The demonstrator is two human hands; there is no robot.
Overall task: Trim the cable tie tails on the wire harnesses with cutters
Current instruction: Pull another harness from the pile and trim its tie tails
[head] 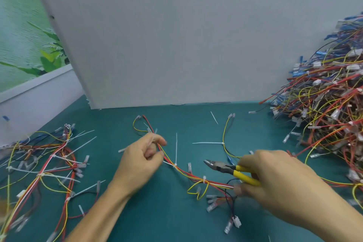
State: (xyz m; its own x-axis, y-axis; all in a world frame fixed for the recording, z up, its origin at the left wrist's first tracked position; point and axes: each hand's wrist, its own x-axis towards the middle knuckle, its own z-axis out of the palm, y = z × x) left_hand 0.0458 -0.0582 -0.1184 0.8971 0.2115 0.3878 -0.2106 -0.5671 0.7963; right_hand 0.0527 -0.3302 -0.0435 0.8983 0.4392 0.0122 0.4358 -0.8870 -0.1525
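Head view: on the green mat [117, 212] one wire harness [188, 174] of red, yellow and white wires lies across the middle, running from the left hand [143, 155] to the right hand [275, 179]. The left hand pinches the harness's far-left end between thumb and curled fingers, lifting it a little. The right hand is wrapped round the yellow handles of the cutters [225, 169], whose jaws point left and look closed, just right of the harness and clear of it. Its lower fingers are blurred near the wires, so I cannot tell whether they touch them.

A white cable tie [174, 165] binds the harness between the hands, and its long tail [176, 147] stretches toward the far side. A second tie [204, 179] sits further right on the same bundle. On a yellow branch beyond, a third tie [223, 143] has its tail pointing left.

At the left lies a loose heap of harnesses [49, 163] with long tails sticking out. A tall tangled pile [324, 104] fills the right edge. A grey panel [176, 35] stands at the far side.
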